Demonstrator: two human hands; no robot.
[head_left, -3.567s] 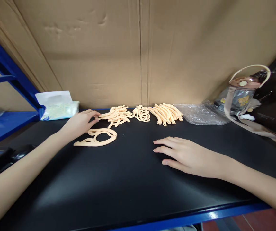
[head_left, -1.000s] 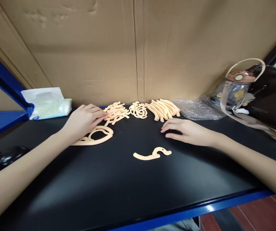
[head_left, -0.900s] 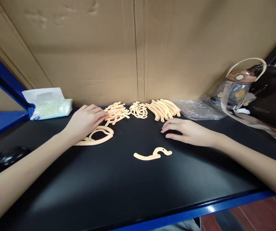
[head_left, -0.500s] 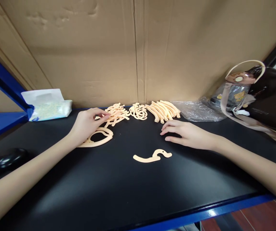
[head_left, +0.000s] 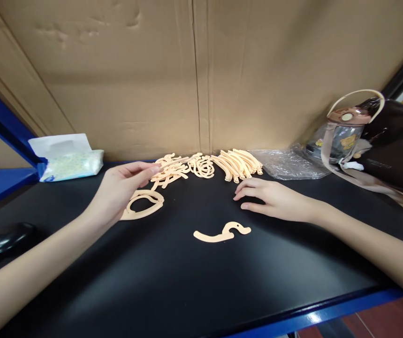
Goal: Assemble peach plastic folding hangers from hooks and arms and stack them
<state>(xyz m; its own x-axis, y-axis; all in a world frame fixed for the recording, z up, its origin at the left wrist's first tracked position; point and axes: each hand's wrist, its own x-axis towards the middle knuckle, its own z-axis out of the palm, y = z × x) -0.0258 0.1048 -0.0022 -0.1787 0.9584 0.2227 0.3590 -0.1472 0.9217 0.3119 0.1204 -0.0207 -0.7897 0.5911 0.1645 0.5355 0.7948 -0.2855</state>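
Observation:
My left hand (head_left: 118, 190) pinches one end of a thin, peach plastic hanger arm (head_left: 175, 163), raised just over the left pile of similar curved arms (head_left: 169, 177). Below that hand lies an oval of joined peach pieces (head_left: 147, 213), partly hidden by the wrist. My right hand (head_left: 269, 199) holds nothing; its fingers are loosely bent and apart above the table. In front of it a small hook piece (head_left: 232, 225) lies against a curved arm (head_left: 212, 238). A pile of hooks (head_left: 203, 166) and a pile of longer arms (head_left: 238, 164) lie at the back.
The black table (head_left: 173, 281) ends at a blue front rail, with cardboard (head_left: 134, 94) behind. A tissue pack (head_left: 71, 162) stands back left, a black object (head_left: 11, 239) near the left edge. Clear plastic bags (head_left: 289, 162), a bottle (head_left: 345, 134) and a dark bag (head_left: 398, 145) are at right.
My left hand has drawn back slightly left from the left pile, lifting out a hanger arm. My right hand has stayed almost where it was.

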